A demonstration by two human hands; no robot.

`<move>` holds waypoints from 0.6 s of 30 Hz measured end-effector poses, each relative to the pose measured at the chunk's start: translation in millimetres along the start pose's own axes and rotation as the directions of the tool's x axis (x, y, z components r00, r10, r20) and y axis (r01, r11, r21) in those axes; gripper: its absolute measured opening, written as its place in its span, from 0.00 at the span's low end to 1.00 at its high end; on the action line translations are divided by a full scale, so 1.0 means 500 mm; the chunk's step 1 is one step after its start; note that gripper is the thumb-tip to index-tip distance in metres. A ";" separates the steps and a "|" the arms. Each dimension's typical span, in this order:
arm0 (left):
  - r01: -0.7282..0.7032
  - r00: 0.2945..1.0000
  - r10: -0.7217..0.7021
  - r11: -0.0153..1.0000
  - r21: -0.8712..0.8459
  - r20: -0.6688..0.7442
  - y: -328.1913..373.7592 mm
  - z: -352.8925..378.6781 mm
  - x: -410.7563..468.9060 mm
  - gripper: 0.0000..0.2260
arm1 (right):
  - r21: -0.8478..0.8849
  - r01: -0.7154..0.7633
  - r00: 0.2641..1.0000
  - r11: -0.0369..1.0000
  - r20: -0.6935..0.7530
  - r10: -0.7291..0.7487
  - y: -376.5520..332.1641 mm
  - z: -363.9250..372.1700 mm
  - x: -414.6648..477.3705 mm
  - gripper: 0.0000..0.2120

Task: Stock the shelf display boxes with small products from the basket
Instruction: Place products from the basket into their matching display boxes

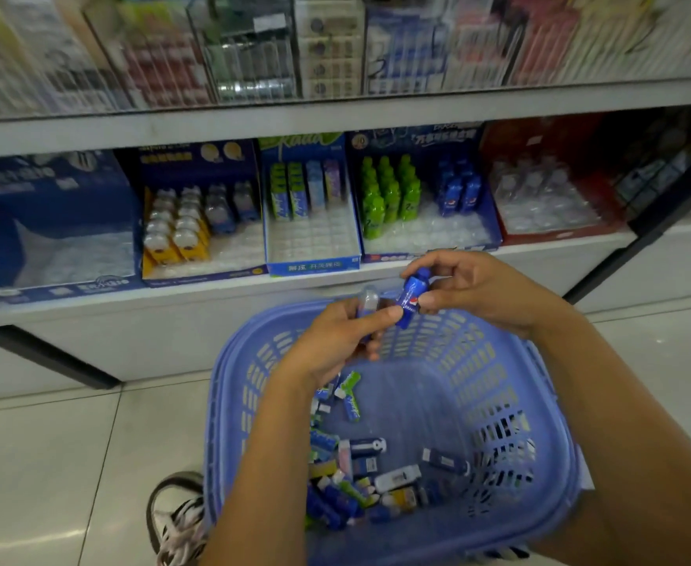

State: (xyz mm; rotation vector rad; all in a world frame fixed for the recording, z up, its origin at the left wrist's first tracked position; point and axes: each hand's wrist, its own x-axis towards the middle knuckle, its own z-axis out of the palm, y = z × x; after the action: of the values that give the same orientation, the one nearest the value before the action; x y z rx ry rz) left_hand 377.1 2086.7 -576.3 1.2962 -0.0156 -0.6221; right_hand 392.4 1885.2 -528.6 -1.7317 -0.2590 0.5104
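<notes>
Above the blue basket (229,402), the right hand (478,292) pinches a small blue bottle (411,298), tilted, while the left hand (331,341) grips a pale, blurred product (367,301) and its thumb touches the bottle's lower end. Loose small packs (360,471) lie on the basket floor. Behind, a display box (417,138) on the shelf (172,304) holds green bottles (388,194) and matching blue bottles (460,189). A shoe (176,520) stands beside the basket on the tiled floor (49,463).

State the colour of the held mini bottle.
The small plastic bottle is blue; the head view shows it.
</notes>
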 end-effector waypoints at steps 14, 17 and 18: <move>-0.154 0.927 0.205 0.971 0.181 -0.315 0.021 0.016 0.031 0.06 | -0.442 -0.099 0.701 0.891 -0.667 -0.252 -0.015 -0.151 0.062 0.12; -0.112 0.923 0.137 0.990 0.090 -0.359 0.025 0.024 0.036 0.13 | -0.584 -0.188 0.695 0.789 -0.647 -0.314 -0.010 -0.210 0.096 0.12; -0.097 0.924 0.112 0.993 0.060 -0.367 0.026 0.026 0.037 0.13 | -0.590 -0.202 0.710 0.781 -0.638 -0.298 -0.008 -0.222 0.109 0.12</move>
State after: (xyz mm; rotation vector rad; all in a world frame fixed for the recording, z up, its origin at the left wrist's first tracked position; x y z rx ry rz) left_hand 393.3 2068.6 -566.9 1.4264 0.2129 -0.2794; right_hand 492.7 1813.5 -518.5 -2.4349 0.1086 -0.3869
